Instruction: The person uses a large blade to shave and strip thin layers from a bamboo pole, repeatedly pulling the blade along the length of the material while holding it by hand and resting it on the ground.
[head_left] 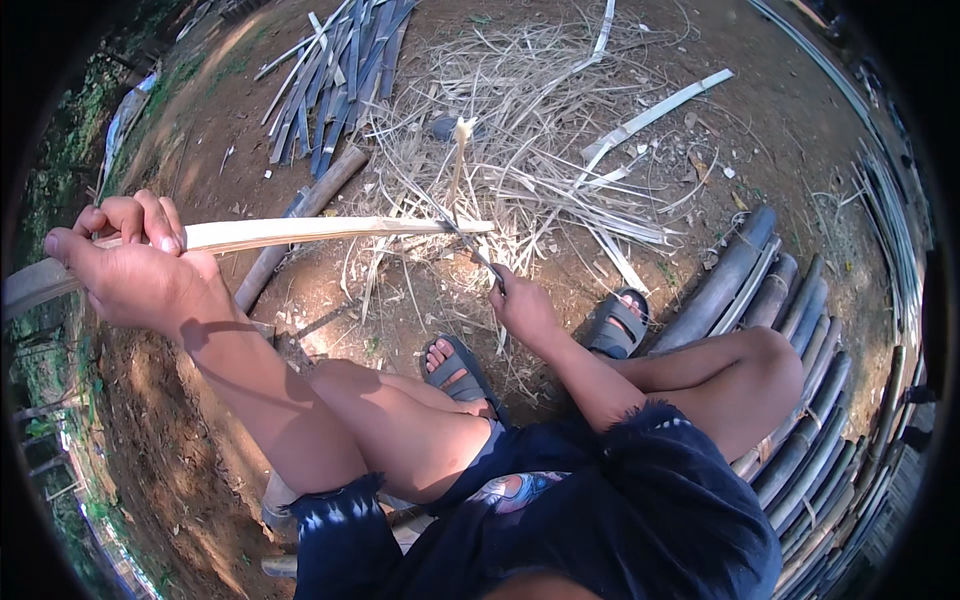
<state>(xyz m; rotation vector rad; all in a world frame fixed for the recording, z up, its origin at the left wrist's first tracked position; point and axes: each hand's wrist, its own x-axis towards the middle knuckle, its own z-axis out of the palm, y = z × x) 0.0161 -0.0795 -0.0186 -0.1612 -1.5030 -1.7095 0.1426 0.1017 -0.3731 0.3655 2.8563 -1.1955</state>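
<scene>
Sitting with my legs [410, 425] bent and apart, I look down over my dark shirt [610, 520], its sleeve ends frayed. Close by my right knee lies a row of bamboo poles [715, 275], grey and brown, some tied with thin bands. Both my feet are on the ground [200, 430] in grey sandals [465, 378]. Above them my right hand [525, 312] is closed round the handle of a knife [487, 265] – its blade slants up and away to the left, meeting the strip [320, 232] near its far end. That pale strip runs level across in front of me, raised off the ground, and my left hand [140, 255] grips it at the left, fingers curled over it. Where blade and strip meet, a thin pale sliver [460, 160] stands up, its tip bright and ragged. Beyond and below, a pole [335, 178] lies on the bare brown earth, passing under the strip. Farther out spreads a tangle of shavings [540, 100] – dry, pale, curling – with a heap of dark slats [350, 75] to its left.
</scene>
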